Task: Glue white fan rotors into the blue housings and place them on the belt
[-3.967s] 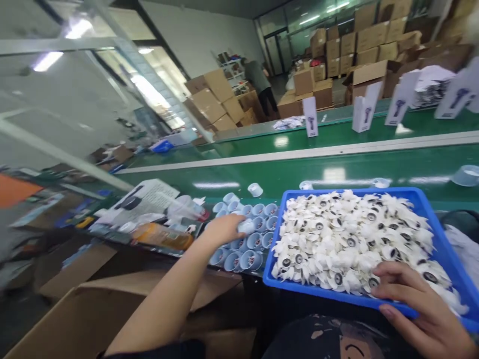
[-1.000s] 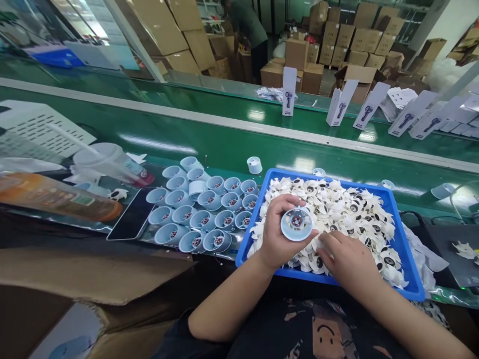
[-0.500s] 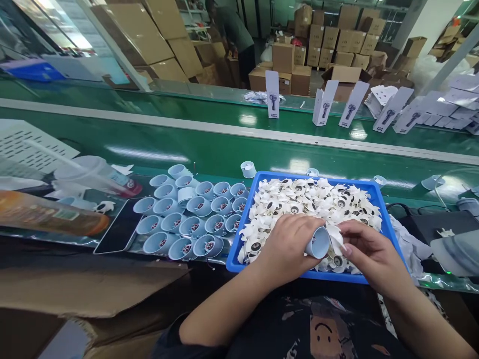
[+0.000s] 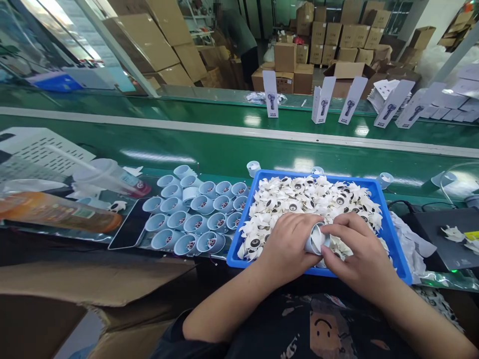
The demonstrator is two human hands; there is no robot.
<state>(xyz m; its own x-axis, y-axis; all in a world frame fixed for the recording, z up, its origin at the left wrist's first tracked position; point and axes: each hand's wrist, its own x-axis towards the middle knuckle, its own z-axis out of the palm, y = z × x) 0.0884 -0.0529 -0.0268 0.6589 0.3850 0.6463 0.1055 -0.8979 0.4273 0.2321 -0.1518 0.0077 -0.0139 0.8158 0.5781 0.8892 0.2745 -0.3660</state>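
Observation:
My left hand [image 4: 287,248] is closed around a light-blue round housing [image 4: 313,238], held on its side over the near edge of the blue tray [image 4: 391,238]. My right hand [image 4: 355,252] presses its fingers against the housing's open end, pinching a white fan blade that is mostly hidden under the fingers. The tray is heaped with several white fan blades [image 4: 310,199]. To the left of the tray stand several more light-blue housings [image 4: 194,209] in rows.
Behind the tray runs a green conveyor belt [image 4: 224,144] with loose housings [image 4: 253,168] and upright white product boxes [image 4: 270,93]. Bottles [image 4: 60,212] lie at left. A black device [image 4: 445,234] sits at right. Open cardboard [image 4: 86,279] is below; stacked cartons and a person stand far back.
My left hand carried a housing from the rows to the tray. It tipped the housing sideways, and my right hand picked a fan blade and now presses it into the open end.

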